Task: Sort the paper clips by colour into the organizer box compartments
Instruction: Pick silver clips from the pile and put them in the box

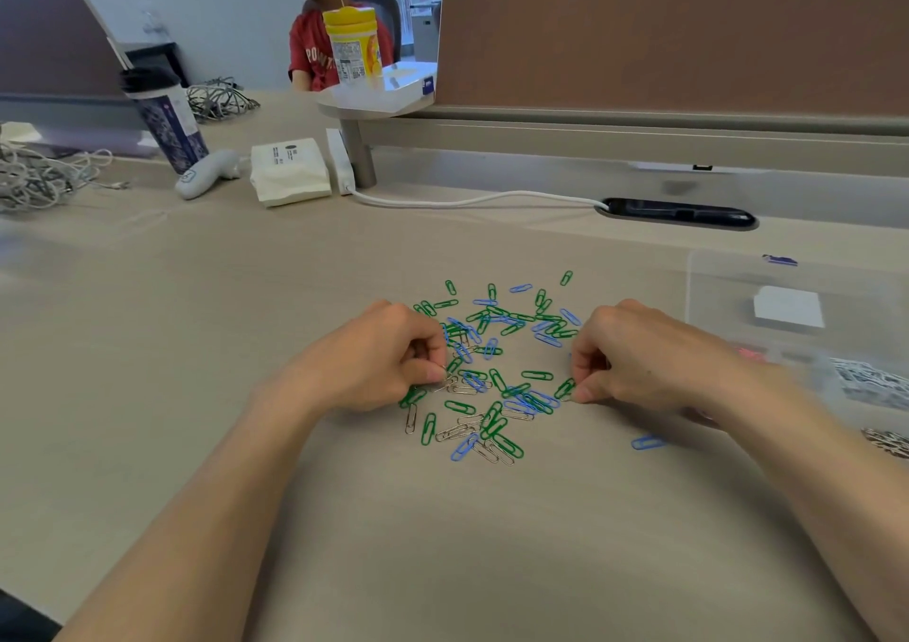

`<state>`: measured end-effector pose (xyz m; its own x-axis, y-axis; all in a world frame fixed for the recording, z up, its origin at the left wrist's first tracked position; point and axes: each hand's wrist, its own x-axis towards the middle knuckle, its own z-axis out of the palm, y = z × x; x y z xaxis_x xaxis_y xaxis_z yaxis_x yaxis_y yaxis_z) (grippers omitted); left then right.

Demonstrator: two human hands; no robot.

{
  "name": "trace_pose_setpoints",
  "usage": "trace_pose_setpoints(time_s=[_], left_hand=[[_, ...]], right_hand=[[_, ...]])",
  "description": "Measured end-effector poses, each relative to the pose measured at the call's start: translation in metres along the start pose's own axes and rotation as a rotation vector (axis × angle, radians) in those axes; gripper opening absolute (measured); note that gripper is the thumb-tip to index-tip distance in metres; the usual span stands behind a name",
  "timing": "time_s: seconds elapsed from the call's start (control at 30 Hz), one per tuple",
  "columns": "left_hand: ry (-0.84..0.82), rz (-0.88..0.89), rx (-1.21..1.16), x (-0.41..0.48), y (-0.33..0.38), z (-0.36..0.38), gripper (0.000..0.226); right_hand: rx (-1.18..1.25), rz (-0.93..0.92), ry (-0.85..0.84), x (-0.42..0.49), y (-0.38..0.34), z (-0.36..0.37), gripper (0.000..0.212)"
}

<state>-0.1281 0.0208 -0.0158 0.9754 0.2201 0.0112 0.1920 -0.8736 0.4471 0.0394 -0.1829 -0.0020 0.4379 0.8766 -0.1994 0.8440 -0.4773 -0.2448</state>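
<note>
Paper clips: green, blue and silver, mixed in one loose heap on the desk, flanked by both hands. A silver clip is pinched by the left hand at the heap's left edge. The right hand is curled, fingertips closed at the right edge; whether a clip is gripped cannot be told. The organizer box is set off to the right, nearer the right hand. Its compartments are blurred and cut off by the frame.

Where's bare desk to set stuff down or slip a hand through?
Free: desk on the near side of the paper clip pile; band between pile and white cable; stretch left of the left hand. Crowded: pile up to the right hand, then the organizer box.
</note>
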Motion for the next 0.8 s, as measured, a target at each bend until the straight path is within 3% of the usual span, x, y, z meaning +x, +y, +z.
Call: trace_pose_setpoints(time_s=[0.23,0.4,0.7,0.8], left_hand=[[0.002,-0.067,-0.046,0.002,-0.003,0.002,0.009],[-0.011,-0.103,0.018,0.005,0.003,0.011,0.013],[-0.05,-0.078,0.098,0.007,0.007,0.019,0.012],[-0.059,-0.054,0.127,0.007,0.008,0.02,0.014]], right_hand=[[-0.007,0.025,-0.002,-0.002,-0.007,0.0,0.015],[0.069,0.008,0.127,-0.006,-0.011,-0.011,0.016],[0.346,-0.093,0.124,0.0,-0.019,0.0,0.025],[0.623,-0.029,0.103,0.0,-0.026,0.008,0.018]])
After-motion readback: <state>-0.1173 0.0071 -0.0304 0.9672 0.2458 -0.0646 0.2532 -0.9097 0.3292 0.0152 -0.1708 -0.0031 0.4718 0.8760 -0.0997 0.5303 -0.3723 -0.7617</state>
